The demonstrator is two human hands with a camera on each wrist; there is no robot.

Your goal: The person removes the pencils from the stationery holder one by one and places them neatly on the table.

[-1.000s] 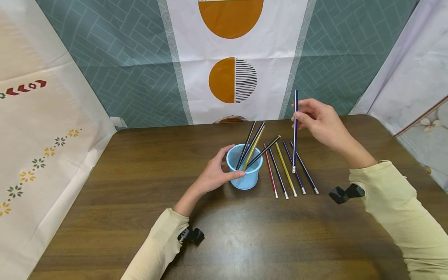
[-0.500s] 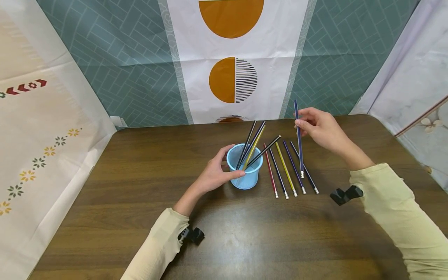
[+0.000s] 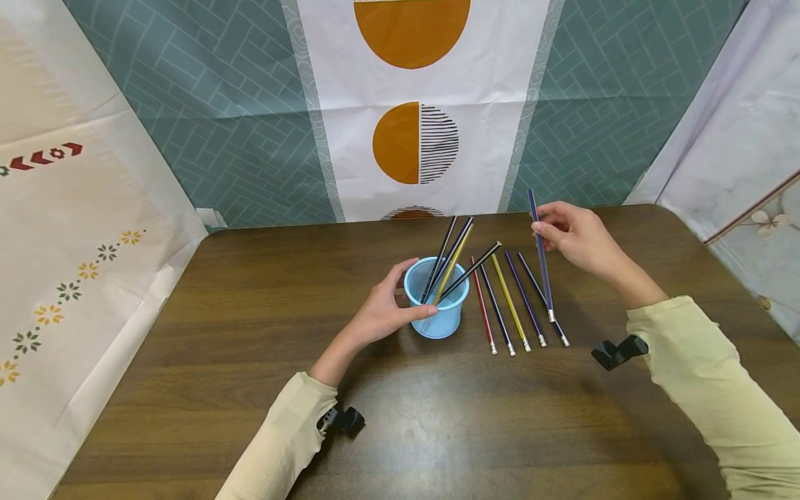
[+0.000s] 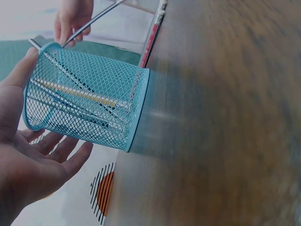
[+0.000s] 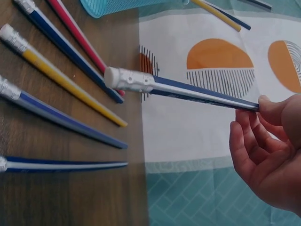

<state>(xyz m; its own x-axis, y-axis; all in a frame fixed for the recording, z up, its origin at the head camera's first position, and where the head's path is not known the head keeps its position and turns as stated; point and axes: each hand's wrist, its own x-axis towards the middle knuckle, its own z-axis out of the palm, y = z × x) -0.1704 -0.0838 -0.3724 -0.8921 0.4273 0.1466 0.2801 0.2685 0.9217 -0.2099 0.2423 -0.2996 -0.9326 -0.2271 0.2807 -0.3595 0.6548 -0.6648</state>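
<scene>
My left hand (image 3: 386,309) grips the rim of a light blue mesh pencil cup (image 3: 439,323), thumb on the near side and fingers on the far side. Several pencils lean inside it, black, dark blue and a yellow one (image 3: 456,260). Between thumb and fingertips my right hand (image 3: 578,236) pinches a dark blue pencil with a white stripe (image 5: 202,94), eraser end down, above the table. Below and left of it lies a row of pencils: a red one (image 3: 483,305), a yellow one (image 3: 511,302) and several dark blue ones, such as the rightmost pencil (image 3: 535,283).
The brown wooden table (image 3: 250,361) ends at a patterned cloth backdrop (image 3: 250,139) behind the cup. A pale embroidered cloth (image 3: 81,278) hangs on the left. Black wrist cameras sit on both sleeves, such as the right camera (image 3: 619,352).
My right hand has moved down and slightly right with the pencil, whose eraser end now hangs over the rightmost pencil of the row. The left hand and the cup have stayed in place.
</scene>
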